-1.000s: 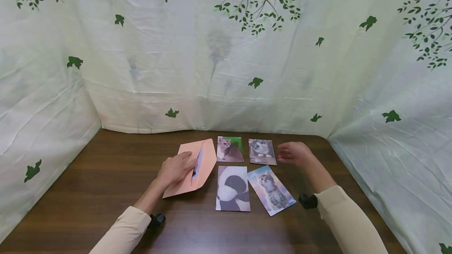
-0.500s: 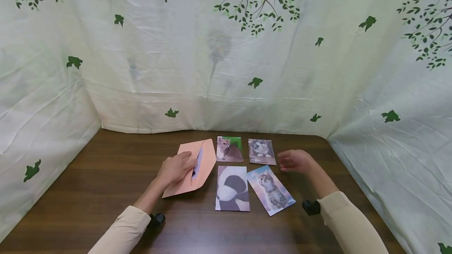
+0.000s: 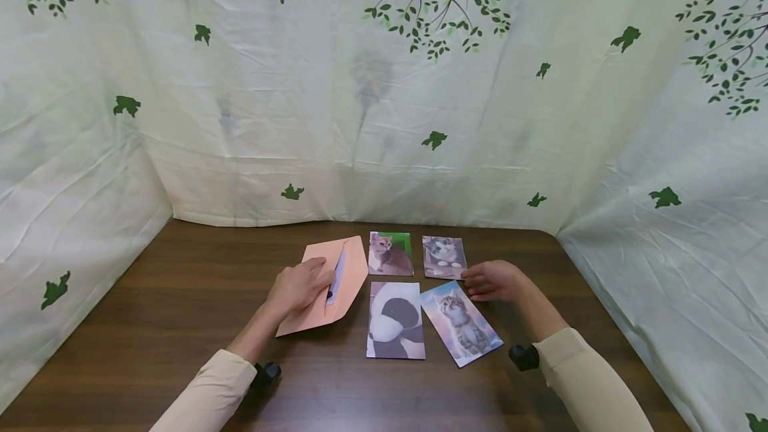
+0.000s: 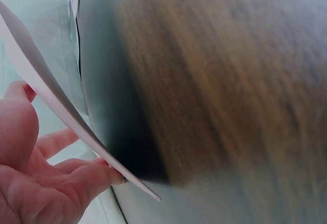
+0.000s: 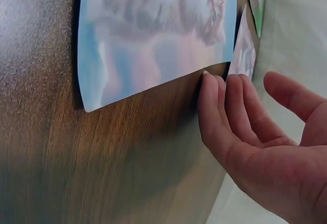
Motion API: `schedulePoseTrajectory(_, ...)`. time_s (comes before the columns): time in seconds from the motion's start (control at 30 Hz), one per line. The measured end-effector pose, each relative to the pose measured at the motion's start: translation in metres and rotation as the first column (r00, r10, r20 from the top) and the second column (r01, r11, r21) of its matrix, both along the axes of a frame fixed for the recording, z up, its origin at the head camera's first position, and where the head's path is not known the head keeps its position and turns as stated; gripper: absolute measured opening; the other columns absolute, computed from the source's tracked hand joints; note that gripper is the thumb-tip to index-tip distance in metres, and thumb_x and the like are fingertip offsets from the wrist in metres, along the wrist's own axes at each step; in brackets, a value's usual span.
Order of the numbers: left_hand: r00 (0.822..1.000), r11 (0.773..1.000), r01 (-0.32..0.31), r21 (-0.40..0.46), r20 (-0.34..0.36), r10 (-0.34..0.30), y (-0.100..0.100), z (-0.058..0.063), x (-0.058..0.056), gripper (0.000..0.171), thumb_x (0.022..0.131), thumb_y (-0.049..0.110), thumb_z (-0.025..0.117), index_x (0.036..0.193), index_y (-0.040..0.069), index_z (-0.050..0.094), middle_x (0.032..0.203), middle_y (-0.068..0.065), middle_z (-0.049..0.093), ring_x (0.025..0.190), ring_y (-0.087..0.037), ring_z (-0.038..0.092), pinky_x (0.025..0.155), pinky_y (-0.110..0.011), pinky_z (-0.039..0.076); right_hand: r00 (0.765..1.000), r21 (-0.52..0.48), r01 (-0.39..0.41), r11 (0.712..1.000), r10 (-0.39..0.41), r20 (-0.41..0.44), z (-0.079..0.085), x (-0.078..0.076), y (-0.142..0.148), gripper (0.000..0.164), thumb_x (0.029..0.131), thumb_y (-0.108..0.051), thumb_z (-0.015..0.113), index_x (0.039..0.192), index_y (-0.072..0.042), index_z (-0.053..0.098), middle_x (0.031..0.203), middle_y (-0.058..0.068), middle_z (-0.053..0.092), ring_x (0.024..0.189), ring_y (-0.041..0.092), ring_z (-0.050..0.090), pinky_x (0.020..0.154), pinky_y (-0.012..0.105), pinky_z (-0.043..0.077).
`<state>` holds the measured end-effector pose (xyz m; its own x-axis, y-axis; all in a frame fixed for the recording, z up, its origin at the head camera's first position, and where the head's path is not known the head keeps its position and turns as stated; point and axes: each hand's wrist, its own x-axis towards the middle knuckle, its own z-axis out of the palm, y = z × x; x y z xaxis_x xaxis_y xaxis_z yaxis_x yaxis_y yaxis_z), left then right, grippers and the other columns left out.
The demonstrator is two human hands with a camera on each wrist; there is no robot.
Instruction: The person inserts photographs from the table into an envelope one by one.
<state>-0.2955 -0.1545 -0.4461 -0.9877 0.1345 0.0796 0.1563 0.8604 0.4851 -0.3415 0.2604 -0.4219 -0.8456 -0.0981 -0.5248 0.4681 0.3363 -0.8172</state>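
Observation:
My left hand (image 3: pixel 298 290) rests on a peach envelope (image 3: pixel 354 265), its fingers beside the slit where a pale bluish insert (image 3: pixel 337 279) shows. In the left wrist view the envelope (image 4: pixel 61 106) is nearly edge-on, with visible fingers (image 4: pixel 97 180) against one side. My right hand (image 3: pixel 495 281) hovers low at the right, thumb apart from the fingers in the right wrist view. Its fingertips are at the lower right corner of a small grey-and-white cat photo (image 3: pixel 444 257); contact is unclear. Just below lies a tilted kitten photo (image 3: pixel 462 325) with a blue-pink background.
A brown cat photo (image 3: pixel 390 255) with a green patch lies at the back, right of the envelope. Nearer stands a larger black-and-white animal photo (image 3: pixel 395 320), lying flat. All are on a dark wooden table (image 3: pixel 150 325). A leaf-printed white curtain (image 3: pixel 360 119) hangs behind.
My right hand drew slightly back towards me, then moved left to the small grey-and-white cat photo's corner. The left hand and envelope have stayed put.

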Motion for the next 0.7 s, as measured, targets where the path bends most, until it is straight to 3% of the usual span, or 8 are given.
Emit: schedulePoseTrajectory(0.7, 1.0, 1.0, -0.013, -0.003, 0.006, 0.013, 0.0016, 0.0013, 0.0011, 0.055, 0.1, 0.036, 0.049, 0.144, 0.003, 0.055, 0.14, -0.022, 0.061, 0.124, -0.049, 0.058, 0.101, -0.059, 0.044, 0.998, -0.012, -0.013, 1.0, 0.014, 0.061, 0.0017, 0.0034, 0.0022, 0.042, 0.101, -0.017, 0.055, 0.136, 0.006, 0.057, 0.121, 0.02, 0.062, 0.099, 0.028, 0.061, 0.09, 0.041, 0.057)
